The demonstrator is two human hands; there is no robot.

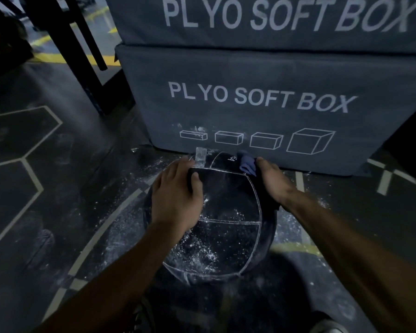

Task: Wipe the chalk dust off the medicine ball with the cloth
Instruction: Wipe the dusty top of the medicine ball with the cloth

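Note:
A black medicine ball (226,212) with white stitched seams sits on the dark gym floor in front of me, speckled with white chalk dust on its lower panel. My left hand (178,195) lies on the ball's upper left, fingers spread over the far edge and thumb on the top panel. My right hand (271,181) rests on the upper right side and holds a bunched blue cloth (246,164) against the ball's far edge. Where the cloth touches the surface is partly hidden by my fingers.
Two stacked grey plyo soft boxes (262,111) stand right behind the ball. Chalk dust lies scattered on the floor (120,231) around it. Black rack legs (65,44) rise at the far left, with yellow floor lines beyond.

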